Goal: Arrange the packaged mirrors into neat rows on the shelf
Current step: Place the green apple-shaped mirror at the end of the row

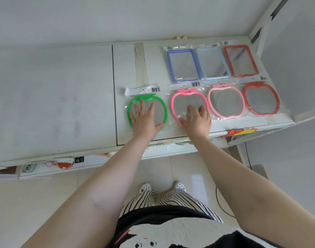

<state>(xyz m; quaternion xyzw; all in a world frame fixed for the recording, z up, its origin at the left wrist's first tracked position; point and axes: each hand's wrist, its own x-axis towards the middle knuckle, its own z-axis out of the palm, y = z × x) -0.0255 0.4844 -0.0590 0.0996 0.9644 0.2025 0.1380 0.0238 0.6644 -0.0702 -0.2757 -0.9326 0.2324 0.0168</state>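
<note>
Packaged mirrors lie flat on the white shelf [63, 86] in two rows. The front row holds apple-shaped mirrors: green [163, 108], bright pink [181, 99], pale pink [226, 102] and red [262, 99]. Behind them lie rectangular mirrors: blue [182, 64], light blue [213, 63] and red [240, 59]. My left hand [144, 119] rests flat on the green mirror with fingers spread. My right hand [196, 119] lies flat on the bright pink mirror, fingers straight.
The shelf's left half is bare. A strip of tape [140, 63] runs across the shelf beside the blue mirror. An upright frame [260, 33] bounds the right end. A lower shelf [63, 163] with small goods shows beneath the front edge.
</note>
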